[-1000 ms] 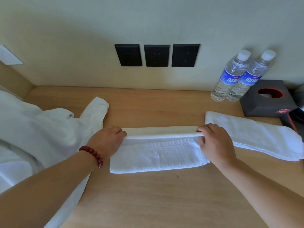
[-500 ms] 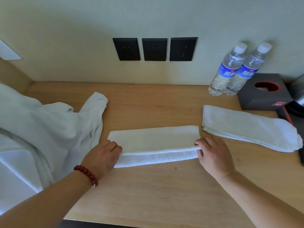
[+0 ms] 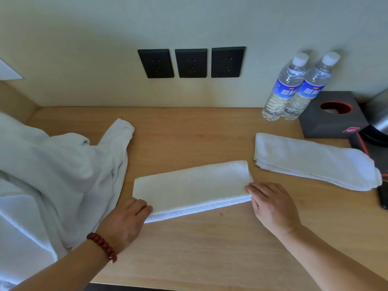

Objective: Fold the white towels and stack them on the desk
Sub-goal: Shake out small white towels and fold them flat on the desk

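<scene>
Two water bottles (image 3: 294, 87) stand side by side against the wall, each with a white cap and a blue label bearing white characters too blurred to read. Beside them sits a dark tissue box (image 3: 333, 116) with a red-rimmed round opening and a small red tag whose print cannot be made out. A shiny metal object (image 3: 378, 116) at the right edge is cut off by the frame.

On the wooden desk (image 3: 199, 248) a folded white towel (image 3: 191, 187) lies in the middle as a long strip. The left hand (image 3: 126, 221), with a red bead bracelet (image 3: 102, 246) on its wrist, pinches the strip's near-left corner. The right hand (image 3: 273, 204) rests flat at the strip's right end, fingers straight and touching the edge. A second folded towel (image 3: 315, 162) lies apart to the right. A heap of white cloth (image 3: 52, 175) covers the desk's left side, running out of the frame. Three black wall sockets (image 3: 191, 63) sit above.
</scene>
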### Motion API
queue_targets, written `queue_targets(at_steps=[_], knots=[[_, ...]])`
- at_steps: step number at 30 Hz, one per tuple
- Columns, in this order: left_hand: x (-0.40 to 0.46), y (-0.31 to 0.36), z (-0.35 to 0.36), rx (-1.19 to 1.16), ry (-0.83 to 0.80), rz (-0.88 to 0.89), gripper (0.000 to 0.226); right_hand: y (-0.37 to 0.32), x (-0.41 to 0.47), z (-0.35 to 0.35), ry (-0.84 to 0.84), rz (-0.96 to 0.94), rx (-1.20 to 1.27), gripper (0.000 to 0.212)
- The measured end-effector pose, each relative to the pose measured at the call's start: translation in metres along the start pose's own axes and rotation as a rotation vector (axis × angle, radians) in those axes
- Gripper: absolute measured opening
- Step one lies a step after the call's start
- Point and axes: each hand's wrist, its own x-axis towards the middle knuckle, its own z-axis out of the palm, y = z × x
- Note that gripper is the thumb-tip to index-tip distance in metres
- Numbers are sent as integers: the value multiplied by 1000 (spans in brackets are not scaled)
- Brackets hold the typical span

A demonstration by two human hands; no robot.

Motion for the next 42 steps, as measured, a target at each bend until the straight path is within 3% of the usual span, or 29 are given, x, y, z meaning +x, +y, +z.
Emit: queue_targets(at_steps=[15,22,29,37,42], knots=[[-31,27,6,-65,-19,49,24,-3,-18,7,-84,57,-8,38],[-35,29,7,-56,-73,28,13,-13,-22,-3,-198,87,-27,49],[-29,27,8,-18,-103,8,22,-35,24,-10,-143,79,47,37],[-14,16,16,53,-70,-72,22,-56,68,19,-590,87,39,71],[-11,14,18,79,-47,-104,22,-56,63,30,-609,185,5,72]])
